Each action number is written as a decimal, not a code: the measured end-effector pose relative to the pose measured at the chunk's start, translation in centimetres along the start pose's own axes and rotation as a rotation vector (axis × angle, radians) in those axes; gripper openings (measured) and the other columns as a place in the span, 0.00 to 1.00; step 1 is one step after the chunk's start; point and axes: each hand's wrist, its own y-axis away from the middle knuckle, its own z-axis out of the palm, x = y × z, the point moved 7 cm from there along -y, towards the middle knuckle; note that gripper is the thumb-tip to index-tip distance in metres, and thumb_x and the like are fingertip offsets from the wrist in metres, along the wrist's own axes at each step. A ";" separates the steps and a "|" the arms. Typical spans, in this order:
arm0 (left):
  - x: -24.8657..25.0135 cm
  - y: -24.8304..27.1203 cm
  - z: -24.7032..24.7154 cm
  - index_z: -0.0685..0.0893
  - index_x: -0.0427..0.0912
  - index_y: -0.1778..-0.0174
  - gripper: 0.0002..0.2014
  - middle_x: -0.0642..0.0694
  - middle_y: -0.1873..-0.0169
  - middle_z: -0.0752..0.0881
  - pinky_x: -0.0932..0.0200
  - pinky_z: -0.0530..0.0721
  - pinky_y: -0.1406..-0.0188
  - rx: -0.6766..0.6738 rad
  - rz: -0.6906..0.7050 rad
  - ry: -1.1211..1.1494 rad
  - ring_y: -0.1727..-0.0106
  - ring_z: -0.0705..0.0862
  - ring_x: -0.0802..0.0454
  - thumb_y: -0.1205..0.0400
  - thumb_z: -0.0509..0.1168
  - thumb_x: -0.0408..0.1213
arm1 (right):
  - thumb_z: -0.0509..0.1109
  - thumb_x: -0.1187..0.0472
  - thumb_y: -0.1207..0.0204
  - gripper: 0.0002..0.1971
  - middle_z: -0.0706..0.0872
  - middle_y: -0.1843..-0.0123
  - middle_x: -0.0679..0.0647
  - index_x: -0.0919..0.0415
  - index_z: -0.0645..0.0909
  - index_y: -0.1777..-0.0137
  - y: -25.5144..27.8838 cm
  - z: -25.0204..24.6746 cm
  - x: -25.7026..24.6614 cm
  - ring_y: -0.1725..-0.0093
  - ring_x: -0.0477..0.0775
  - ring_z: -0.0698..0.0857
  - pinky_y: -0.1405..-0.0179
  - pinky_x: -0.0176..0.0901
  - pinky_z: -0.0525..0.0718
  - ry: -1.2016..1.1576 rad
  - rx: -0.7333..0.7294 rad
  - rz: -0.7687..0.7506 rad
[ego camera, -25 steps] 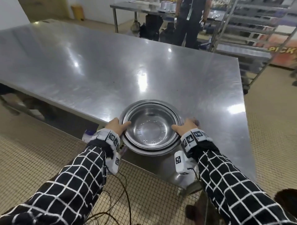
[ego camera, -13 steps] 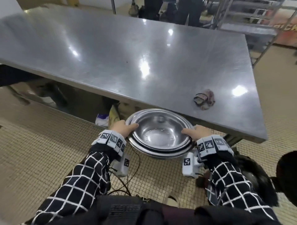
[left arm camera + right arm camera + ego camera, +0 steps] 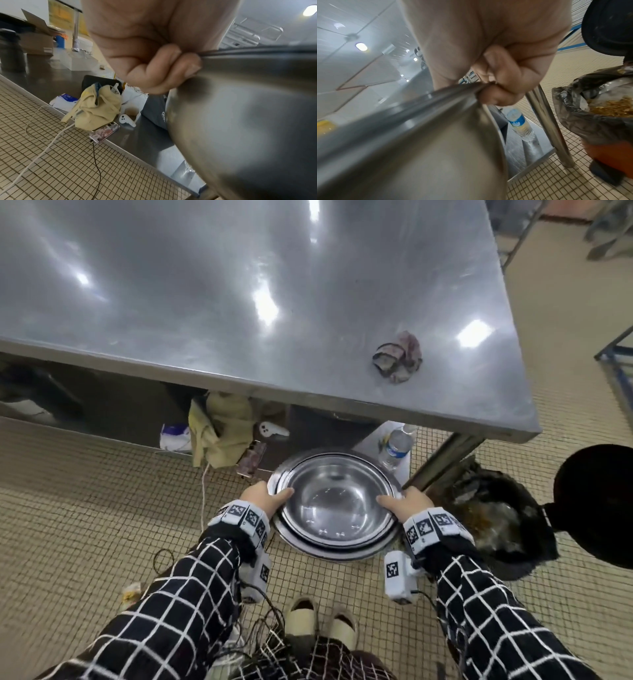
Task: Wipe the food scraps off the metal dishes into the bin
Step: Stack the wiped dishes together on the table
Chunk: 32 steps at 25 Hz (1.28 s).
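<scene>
A stack of nested metal bowls [image 3: 337,505] hangs low over the tiled floor, in front of the steel table [image 3: 239,302]. My left hand [image 3: 265,497] grips the stack's left rim, thumb inside and fingers [image 3: 173,70] curled under the bowls [image 3: 248,128]. My right hand [image 3: 406,503] grips the right rim the same way, its fingers [image 3: 501,86] under the bowls [image 3: 419,148]. The top bowl looks clean inside. The bin [image 3: 496,518], lined with a black bag, stands to the right with food scraps [image 3: 612,108] in it. A crumpled rag [image 3: 399,361] lies on the table.
The bin's black lid [image 3: 596,501] stands open at the far right. A water bottle [image 3: 397,446], a yellow bag [image 3: 222,433], a phone [image 3: 251,460] and cables sit on the shelf under the table. The table leg [image 3: 445,460] is between bowls and bin. My slippers [image 3: 320,625] are below.
Both hands lifted the bowl stack off the table edge and brought it down towards the floor. The rag and the bin have come into view.
</scene>
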 end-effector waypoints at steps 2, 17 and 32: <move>0.3 -2.8 2.6 0.78 0.34 0.40 0.28 0.43 0.54 0.81 0.56 0.77 0.54 -0.022 -0.014 -0.005 0.54 0.80 0.47 0.20 0.63 0.57 | 0.73 0.45 0.27 0.30 0.83 0.38 0.62 0.68 0.74 0.34 -2.9 1.1 1.3 0.48 0.59 0.81 0.52 0.42 0.75 -0.013 0.001 0.009; 0.7 -39.7 21.8 0.76 0.36 0.28 0.43 0.36 0.33 0.81 0.49 0.76 0.37 0.137 0.205 0.120 0.34 0.79 0.37 0.28 0.64 0.68 | 0.61 0.28 0.31 0.40 0.83 0.40 0.65 0.64 0.75 0.36 -40.9 17.1 6.8 0.38 0.65 0.80 0.34 0.54 0.74 -0.148 0.218 -0.156; 0.8 -44.1 25.3 0.58 0.33 0.21 0.44 0.33 0.24 0.67 0.46 0.70 0.32 0.309 0.316 0.007 0.25 0.68 0.36 0.22 0.62 0.62 | 0.57 0.45 0.18 0.29 0.71 0.25 0.64 0.54 0.59 0.20 -45.1 17.7 6.5 0.27 0.67 0.72 0.28 0.57 0.68 -0.169 0.440 -0.343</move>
